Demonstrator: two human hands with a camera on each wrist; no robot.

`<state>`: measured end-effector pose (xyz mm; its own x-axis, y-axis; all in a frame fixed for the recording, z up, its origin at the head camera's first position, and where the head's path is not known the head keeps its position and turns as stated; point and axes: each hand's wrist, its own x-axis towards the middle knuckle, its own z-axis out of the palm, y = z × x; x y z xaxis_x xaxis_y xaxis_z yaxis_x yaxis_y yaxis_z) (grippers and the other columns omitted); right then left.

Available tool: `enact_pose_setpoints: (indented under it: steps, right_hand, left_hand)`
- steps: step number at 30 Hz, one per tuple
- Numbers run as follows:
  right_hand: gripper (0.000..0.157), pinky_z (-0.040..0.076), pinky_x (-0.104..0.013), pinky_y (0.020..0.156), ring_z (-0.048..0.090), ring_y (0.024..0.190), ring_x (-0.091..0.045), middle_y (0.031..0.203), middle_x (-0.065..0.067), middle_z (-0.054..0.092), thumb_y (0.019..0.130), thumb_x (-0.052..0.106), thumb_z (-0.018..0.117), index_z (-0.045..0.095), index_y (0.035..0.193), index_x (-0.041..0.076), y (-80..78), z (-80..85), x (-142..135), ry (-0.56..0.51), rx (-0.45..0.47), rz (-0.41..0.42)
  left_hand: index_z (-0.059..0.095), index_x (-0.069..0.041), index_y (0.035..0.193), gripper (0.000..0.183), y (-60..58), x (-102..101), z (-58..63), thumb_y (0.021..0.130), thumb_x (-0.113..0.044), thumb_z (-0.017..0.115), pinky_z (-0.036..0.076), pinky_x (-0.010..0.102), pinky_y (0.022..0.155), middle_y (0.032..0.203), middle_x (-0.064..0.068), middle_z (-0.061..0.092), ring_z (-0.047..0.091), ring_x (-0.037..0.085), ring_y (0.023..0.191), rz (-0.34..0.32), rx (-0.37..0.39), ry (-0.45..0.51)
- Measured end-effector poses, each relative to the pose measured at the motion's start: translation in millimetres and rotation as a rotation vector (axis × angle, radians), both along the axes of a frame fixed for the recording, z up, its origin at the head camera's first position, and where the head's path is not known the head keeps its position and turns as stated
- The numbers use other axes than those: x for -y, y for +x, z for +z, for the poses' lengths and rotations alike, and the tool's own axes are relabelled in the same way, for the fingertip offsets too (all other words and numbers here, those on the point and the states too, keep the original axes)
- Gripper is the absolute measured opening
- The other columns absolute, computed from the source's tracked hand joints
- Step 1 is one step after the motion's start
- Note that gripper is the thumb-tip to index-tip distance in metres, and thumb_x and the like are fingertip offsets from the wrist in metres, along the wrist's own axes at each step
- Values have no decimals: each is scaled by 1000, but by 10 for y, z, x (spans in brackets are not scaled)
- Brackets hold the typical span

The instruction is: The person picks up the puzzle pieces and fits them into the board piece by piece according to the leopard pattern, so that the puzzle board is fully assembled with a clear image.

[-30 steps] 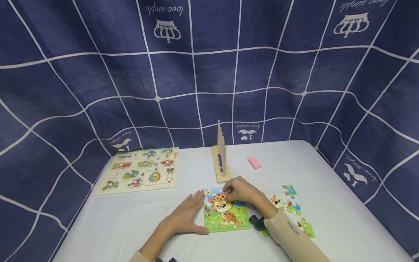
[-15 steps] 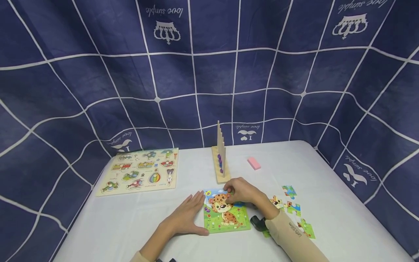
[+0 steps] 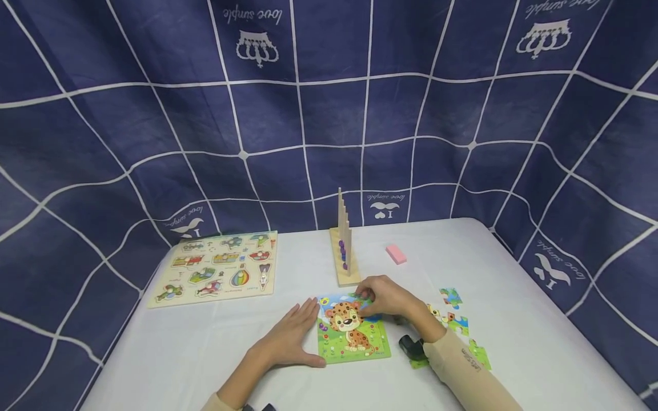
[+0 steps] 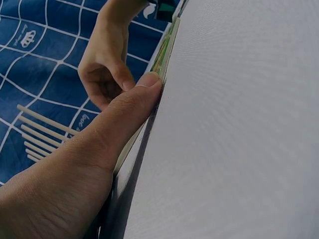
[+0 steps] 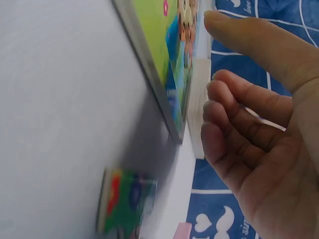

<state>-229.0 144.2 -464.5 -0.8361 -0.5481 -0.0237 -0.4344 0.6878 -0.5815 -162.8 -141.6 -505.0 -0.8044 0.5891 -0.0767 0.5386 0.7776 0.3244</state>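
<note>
Two bare hands work at a square leopard puzzle board (image 3: 354, 358), which lies flat on the white-covered desk (image 3: 205, 348) in front of the person. The left hand (image 3: 291, 337) rests along the board's left side, released, its fingers stretched toward the far corner and the thumb tip touching the near corner. The right hand (image 3: 386, 295) is over the board's far right part, also released: its fingers are loosely bent and the thumb stands apart from them. Whether its fingertips touch the board cannot be told.

To the right of the board lie loose puzzle pieces (image 3: 450, 298), several in a scattered group and one green one closer in, partly covered by the black wrist device (image 3: 411, 347). The beige right sleeve (image 3: 465, 368) hides part of that group. Just beyond the board stands a wooden peg rack (image 3: 349, 279) with upright posts and purple and blue beads near its base. Farther off, beyond the board and to its right, is a pink block (image 3: 396, 254). A board of vehicle pictures (image 3: 190, 297) lies to the far left of the leopard board. A blue curtain (image 3: 329, 114) with white lines hangs behind everything.
</note>
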Motion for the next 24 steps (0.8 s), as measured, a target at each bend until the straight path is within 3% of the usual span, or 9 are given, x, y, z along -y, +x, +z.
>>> enact_pose_setpoints:
  steps: [13,24]
  right_hand:
    - [44,48,-19,66,53,77,-9,88,3,64,68,21,89,71,106,10,83,-41,-328,-38,28,-65]
    - [45,47,-20,69,53,83,-14,92,2,62,69,16,87,69,110,8,132,-12,-837,-21,91,-146]
  left_hand:
    - [20,-4,155,128,-4,3,4,65,-88,57,16,45,125,164,10,13,15,23,153,4,-5,-4]
    - [21,-4,155,129,-12,3,-8,64,-88,58,17,46,124,164,10,14,15,24,153,6,8,6]
